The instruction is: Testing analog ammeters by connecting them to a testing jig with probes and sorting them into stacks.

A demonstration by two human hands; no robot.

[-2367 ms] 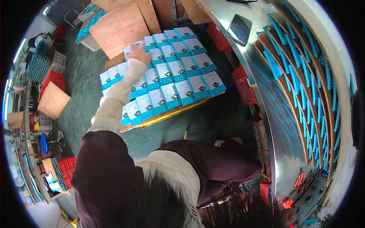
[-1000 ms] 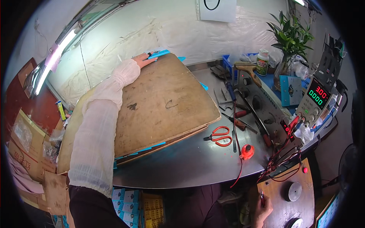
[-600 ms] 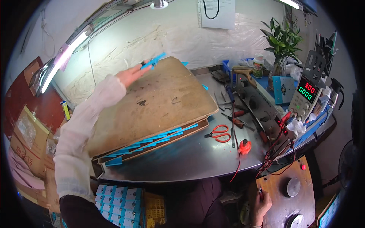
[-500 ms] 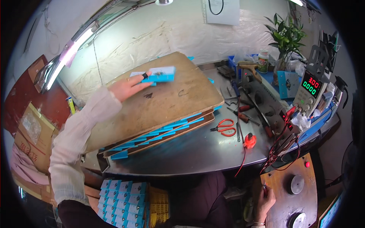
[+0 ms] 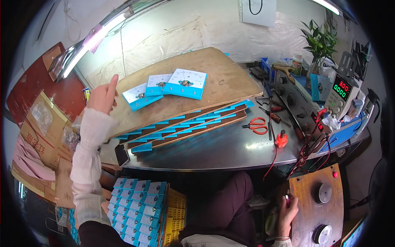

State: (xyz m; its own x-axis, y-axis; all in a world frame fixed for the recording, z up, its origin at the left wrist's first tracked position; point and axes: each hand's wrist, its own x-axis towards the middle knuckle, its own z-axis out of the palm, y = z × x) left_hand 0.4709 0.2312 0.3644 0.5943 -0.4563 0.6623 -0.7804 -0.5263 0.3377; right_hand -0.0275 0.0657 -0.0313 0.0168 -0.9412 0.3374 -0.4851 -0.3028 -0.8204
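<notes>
Three blue-and-white meter panels lie fanned and overlapping on the top board: a left panel (image 5: 133,94), a middle panel (image 5: 154,79) and a right panel (image 5: 192,76). My left hand (image 5: 103,95) is raised beside the board's left edge, apart from the panels. Its thumb points up and away from the other fingers, which are bent and partly hidden; nothing shows in it. Low at the right, my right hand (image 5: 287,214) is closed round a small thing with a pale tip, too small to name, beside the wooden panel (image 5: 306,201) with round metal knobs.
The top board (image 5: 222,70) rests on stacked boards with blue panels between them. Red-handled scissors (image 5: 258,126), a red bottle (image 5: 281,140) and pliers lie on the metal bench (image 5: 214,156). A power supply (image 5: 337,92) stands right. More panels (image 5: 138,206) are stacked below, beside a yellow crate (image 5: 176,210).
My left hand has let go of the panels and drawn back left off the board. The panels now lie spread out in a fan. The view has shifted; my right hand keeps its grip.
</notes>
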